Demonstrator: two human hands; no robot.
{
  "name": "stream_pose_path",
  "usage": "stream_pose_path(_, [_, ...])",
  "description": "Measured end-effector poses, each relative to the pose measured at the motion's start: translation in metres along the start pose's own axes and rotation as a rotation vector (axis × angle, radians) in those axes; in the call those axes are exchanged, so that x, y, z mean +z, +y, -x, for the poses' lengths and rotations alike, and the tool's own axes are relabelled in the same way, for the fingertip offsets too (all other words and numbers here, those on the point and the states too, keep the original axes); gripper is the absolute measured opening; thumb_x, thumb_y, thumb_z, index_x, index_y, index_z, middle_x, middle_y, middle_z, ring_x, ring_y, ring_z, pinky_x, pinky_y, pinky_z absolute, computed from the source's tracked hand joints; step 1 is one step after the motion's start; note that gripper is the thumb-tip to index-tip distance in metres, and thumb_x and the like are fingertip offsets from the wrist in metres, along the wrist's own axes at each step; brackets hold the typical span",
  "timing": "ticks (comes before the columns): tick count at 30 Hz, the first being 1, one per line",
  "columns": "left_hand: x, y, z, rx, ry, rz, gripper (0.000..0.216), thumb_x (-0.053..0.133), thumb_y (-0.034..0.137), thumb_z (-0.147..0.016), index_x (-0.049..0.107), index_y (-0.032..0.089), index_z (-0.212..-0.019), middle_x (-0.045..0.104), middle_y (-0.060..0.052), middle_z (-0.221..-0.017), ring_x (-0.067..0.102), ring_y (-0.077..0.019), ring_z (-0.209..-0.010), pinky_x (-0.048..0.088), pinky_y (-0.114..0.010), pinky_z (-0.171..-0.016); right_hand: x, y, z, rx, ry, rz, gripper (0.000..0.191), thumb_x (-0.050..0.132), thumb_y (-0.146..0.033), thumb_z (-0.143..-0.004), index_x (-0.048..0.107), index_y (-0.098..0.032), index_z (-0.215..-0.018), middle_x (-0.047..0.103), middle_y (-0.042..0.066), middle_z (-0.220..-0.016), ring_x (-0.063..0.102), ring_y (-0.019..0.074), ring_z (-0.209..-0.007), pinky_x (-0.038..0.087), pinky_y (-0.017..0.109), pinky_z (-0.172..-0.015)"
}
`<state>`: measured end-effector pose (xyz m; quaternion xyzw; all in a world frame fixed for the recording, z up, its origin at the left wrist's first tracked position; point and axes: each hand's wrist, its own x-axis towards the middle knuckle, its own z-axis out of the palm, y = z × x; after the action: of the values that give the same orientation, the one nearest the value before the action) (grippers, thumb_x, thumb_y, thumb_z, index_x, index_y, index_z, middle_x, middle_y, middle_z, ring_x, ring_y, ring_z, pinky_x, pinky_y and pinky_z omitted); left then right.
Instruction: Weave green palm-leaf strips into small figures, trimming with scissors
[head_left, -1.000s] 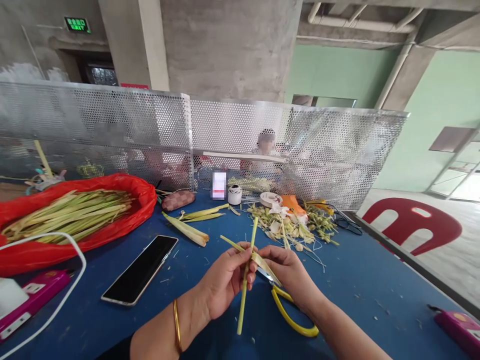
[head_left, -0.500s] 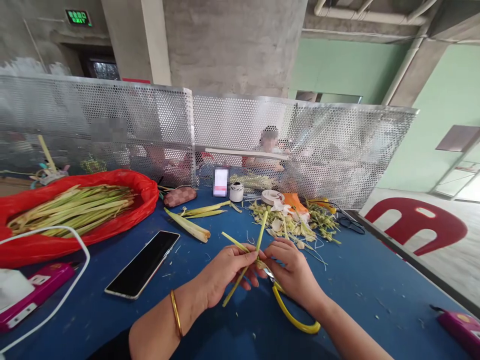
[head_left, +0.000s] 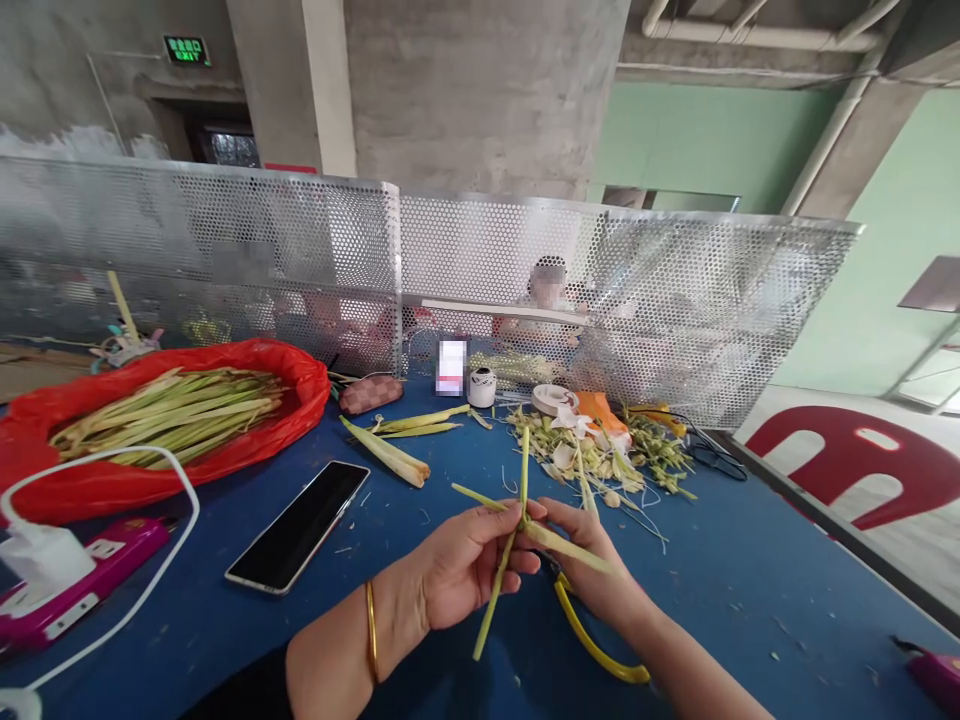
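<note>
My left hand (head_left: 465,570) pinches a long green stalk (head_left: 499,585) near its middle, holding it upright and slightly tilted above the blue table (head_left: 750,590). A thin strip splits off the stalk to the left. My right hand (head_left: 592,565) grips a pale peeled leaf (head_left: 574,548) that comes off the stalk to the right. Yellow-handled scissors (head_left: 596,645) sit under the right hand, their blades hidden, so I cannot tell if the hand holds them.
A red bag (head_left: 112,480) of green stalks lies at the left. A phone (head_left: 298,526) lies face up beside it. Trimmed scraps (head_left: 600,455) are heaped ahead, cut stalks (head_left: 390,455) nearby. A white cable (head_left: 150,590) and a pink device (head_left: 82,580) sit far left. A perforated metal screen (head_left: 480,270) stands behind.
The right hand has drawn the pale leaf out to the right, away from the stalk. The stalk stands a little straighter in the left hand. The view has shifted slightly.
</note>
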<state>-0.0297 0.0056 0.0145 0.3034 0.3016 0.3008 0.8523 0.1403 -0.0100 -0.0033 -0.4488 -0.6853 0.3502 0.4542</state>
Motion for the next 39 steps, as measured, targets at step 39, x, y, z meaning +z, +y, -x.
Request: stream_pose_path(39, [0.005, -0.002, -0.005, 0.210, 0.379, -0.166, 0.018, 0.058, 0.021, -0.086, 0.065, 0.013, -0.101, 0.072, -0.007, -0.083, 0.067, -0.0109, -0.063, 0.044, -0.017, -0.053, -0.009, -0.003, 0.001, -0.284, 0.132, 0.652, 0.029, 0.047, -0.032, -0.093, 0.062, -0.023, -0.070, 0.066, -0.001, -0.067, 0.062, 0.0166, -0.068, 0.030, 0.045, -0.102])
